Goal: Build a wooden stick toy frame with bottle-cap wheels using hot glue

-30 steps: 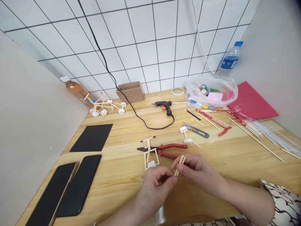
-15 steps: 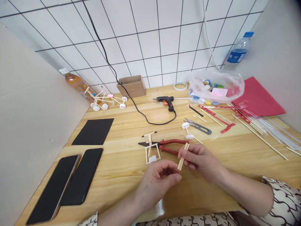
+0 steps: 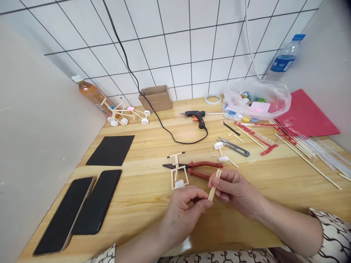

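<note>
My right hand (image 3: 236, 190) pinches two short wooden sticks (image 3: 214, 184) held side by side, low over the wooden table (image 3: 142, 201). My left hand (image 3: 186, 208) is curled just to their left, thumb and forefinger pinched at the sticks' lower end. Right behind my hands lie red-handled pliers (image 3: 197, 168) and a small stick frame with a white cap wheel (image 3: 178, 173).
Two dark phones (image 3: 79, 208) and a black sheet (image 3: 111, 149) lie at the left. A glue gun (image 3: 196, 117) with its cord, snips (image 3: 234, 146), long sticks (image 3: 304, 157), a bag of caps (image 3: 255, 102), red paper (image 3: 307, 117), a cardboard box (image 3: 155, 98), a stick model (image 3: 126, 115) and two bottles sit behind.
My right hand lifted the sticks slightly away from my left hand, then brought them back to its fingertips. The view shifted a little; the table's things have not moved.
</note>
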Tool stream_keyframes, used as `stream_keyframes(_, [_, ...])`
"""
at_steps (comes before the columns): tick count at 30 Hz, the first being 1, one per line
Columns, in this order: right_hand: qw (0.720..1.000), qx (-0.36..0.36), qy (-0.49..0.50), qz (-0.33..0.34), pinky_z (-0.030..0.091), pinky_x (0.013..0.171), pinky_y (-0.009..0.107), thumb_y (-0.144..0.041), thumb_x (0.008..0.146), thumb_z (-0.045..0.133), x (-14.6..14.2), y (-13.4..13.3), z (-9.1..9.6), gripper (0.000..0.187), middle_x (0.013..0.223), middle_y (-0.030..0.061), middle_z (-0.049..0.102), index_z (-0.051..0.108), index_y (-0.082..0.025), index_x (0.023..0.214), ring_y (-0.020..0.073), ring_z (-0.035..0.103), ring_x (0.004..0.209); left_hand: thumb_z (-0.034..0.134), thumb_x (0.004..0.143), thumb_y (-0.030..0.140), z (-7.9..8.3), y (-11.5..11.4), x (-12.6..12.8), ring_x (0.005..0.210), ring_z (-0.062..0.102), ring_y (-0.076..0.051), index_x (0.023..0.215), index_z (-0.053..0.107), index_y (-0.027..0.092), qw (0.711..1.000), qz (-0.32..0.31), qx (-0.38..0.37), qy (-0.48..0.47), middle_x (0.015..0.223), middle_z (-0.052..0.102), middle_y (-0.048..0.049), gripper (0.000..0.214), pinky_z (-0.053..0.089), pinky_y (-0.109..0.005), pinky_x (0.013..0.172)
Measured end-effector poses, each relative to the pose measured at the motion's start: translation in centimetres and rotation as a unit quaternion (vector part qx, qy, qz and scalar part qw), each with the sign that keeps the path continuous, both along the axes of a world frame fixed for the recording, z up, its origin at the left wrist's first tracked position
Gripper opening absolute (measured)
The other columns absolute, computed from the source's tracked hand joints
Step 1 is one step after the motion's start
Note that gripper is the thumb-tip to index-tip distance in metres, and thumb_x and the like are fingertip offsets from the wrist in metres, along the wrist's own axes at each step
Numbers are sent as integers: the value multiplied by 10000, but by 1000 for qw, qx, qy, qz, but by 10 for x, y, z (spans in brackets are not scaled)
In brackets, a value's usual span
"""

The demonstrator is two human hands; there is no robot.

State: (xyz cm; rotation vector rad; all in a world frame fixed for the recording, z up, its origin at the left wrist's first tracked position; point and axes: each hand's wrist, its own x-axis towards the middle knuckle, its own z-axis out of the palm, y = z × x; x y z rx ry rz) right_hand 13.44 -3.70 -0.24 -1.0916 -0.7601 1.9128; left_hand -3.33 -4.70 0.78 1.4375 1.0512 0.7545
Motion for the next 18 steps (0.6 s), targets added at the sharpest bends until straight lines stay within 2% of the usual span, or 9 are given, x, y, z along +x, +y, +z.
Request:
stream_keyframes(8, [999, 38, -15, 9, 245, 435, 204, -408, 712, 701, 2, -2, -1, 266, 509, -41, 510, 658, -150, 662, 43, 417, 457, 562, 755, 209, 2, 0, 1, 560, 484, -102, 608, 601, 141, 999, -9, 3, 31, 557, 523, 6, 167, 375, -200, 558])
stream_keyframes(14, [995, 78, -53, 32, 268, 438, 210, -436, 732, 668, 5, -2, -2, 285, 553, -29, 534, 648, -155, 686, 57, 425, 476, 588, 727, 267, 0, 0, 0, 657, 491, -130, 695, 609, 133, 999, -19, -29, 35, 666, 561, -22, 139, 401, -230, 637])
stream_keyframes(18, [982, 148, -106, 58, 273, 444, 218, -442, 770, 618, 3, -4, 0, 303, 534, -38, 494, 620, -156, 668, 65, 393, 475, 544, 763, 340, -1, 0, 2, 568, 416, -107, 621, 556, 132, 997, -24, -65, 46, 572, 479, 1, 252, 336, -221, 539])
